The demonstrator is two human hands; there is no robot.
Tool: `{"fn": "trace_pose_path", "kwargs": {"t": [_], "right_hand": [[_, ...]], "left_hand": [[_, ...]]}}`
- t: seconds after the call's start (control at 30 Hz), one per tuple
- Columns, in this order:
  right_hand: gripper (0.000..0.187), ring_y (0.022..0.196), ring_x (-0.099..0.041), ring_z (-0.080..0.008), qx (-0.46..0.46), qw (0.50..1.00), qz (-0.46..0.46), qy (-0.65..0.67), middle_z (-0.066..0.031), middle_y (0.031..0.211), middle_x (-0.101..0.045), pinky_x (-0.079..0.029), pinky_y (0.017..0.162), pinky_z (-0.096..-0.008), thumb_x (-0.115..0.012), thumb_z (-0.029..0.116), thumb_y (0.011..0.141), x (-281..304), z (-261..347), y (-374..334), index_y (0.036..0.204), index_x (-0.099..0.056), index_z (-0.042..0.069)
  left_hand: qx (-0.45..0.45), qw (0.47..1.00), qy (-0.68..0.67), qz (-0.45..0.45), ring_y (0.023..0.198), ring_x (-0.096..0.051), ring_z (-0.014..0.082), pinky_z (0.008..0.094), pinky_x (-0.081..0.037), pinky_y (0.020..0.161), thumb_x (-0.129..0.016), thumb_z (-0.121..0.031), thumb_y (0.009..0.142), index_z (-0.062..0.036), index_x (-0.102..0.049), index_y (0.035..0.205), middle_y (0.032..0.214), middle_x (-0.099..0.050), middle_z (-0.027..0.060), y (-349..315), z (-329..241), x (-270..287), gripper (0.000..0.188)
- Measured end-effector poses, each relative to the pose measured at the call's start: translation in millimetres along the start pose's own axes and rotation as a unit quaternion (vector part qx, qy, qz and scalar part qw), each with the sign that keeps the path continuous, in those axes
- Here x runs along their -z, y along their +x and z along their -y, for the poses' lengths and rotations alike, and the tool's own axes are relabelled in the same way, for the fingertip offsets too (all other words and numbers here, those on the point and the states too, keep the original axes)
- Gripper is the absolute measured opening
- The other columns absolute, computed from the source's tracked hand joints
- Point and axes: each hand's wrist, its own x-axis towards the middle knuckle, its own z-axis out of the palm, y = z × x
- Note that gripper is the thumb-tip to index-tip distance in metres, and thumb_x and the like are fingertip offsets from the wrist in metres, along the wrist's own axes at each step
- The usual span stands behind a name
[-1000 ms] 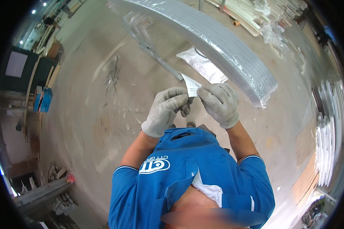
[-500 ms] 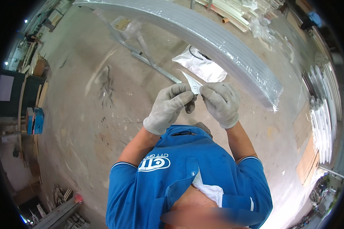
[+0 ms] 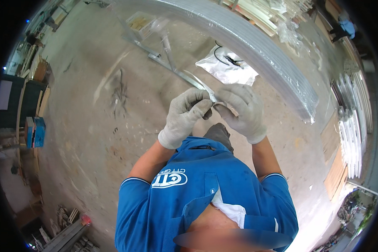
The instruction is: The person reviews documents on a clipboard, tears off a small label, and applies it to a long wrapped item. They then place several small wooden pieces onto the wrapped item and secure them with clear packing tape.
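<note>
In front of my chest, both hands wear pale grey work gloves and meet at a small white paper slip (image 3: 209, 93). My left hand (image 3: 186, 112) pinches its lower end between thumb and fingers. My right hand (image 3: 240, 111) is slightly blurred, its thumb and fingertips closed at the slip's lower right corner. The slip now appears nearly edge-on, a narrow curved strip rising above the gloves. Its lower end is hidden by the fingers.
A long bundle wrapped in clear plastic (image 3: 256, 44) arches across ahead on a metal frame (image 3: 176, 71). Beneath it lies a white sack (image 3: 224, 69) with a black cord. Stacked white profiles (image 3: 352, 138) stand at right. A blue box (image 3: 39, 132) sits left. Another person (image 3: 345, 27) is at far right.
The paper slip has turned from showing its face to nearly edge-on. My right hand has shifted its fingers over the slip's corner. My left hand stays almost in place.
</note>
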Motion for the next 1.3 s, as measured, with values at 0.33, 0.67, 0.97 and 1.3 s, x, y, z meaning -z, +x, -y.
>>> {"fn": "trace_pose_path", "kwargs": {"t": [0.33, 0.67, 0.97, 1.3], "right_hand": [[0.012, 0.083, -0.07, -0.0241, -0.15, 0.978, 0.139, 0.05, -0.0093, 0.092, -0.073, -0.055, 0.071, -0.0337, -0.077, 0.01, 0.084, 27, 8, 5, 0.095, -0.074, 0.006], [0.01, 0.075, -0.071, -0.0227, -0.251, 0.953, 0.135, 0.102, -0.0099, 0.089, -0.074, -0.055, 0.067, -0.0319, -0.076, 0.011, 0.085, 48, -7, -3, 0.094, -0.075, 0.005], [0.01, 0.075, -0.071, -0.0241, -0.241, 0.959, 0.132, 0.073, -0.0091, 0.093, -0.074, -0.056, 0.067, -0.0323, -0.074, 0.011, 0.085, 47, -19, -10, 0.093, -0.075, 0.006], [0.01, 0.073, -0.07, -0.0235, -0.301, 0.935, 0.127, 0.141, -0.0087, 0.088, -0.073, -0.055, 0.066, -0.0323, -0.073, 0.008, 0.085, 45, -23, -8, 0.094, -0.075, 0.006]], "left_hand": [[-0.079, 0.97, 0.226, -0.048, 0.08, -0.061, 0.0158, 0.029, -0.049, 0.073, -0.066, -0.002, 0.088, 0.0006, -0.069, 0.099, 0.092, -0.065, 0.0095, 7, 1, -17, 0.012], [-0.123, 0.951, 0.283, -0.034, 0.081, -0.065, 0.0264, 0.0348, -0.051, 0.074, -0.066, -0.003, 0.085, -0.0001, -0.07, 0.096, 0.089, -0.067, 0.0141, 22, 6, -41, 0.012], [-0.174, 0.91, 0.374, -0.03, 0.076, -0.065, 0.0291, 0.0354, -0.051, 0.069, -0.067, -0.001, 0.087, -0.0023, -0.068, 0.097, 0.086, -0.066, 0.0147, 33, 10, -54, 0.01], [-0.101, 0.947, 0.306, -0.003, 0.075, -0.064, 0.0307, 0.0358, -0.05, 0.068, -0.068, -0.001, 0.086, -0.0015, -0.068, 0.096, 0.086, -0.064, 0.0159, 39, 9, -45, 0.01]]}}
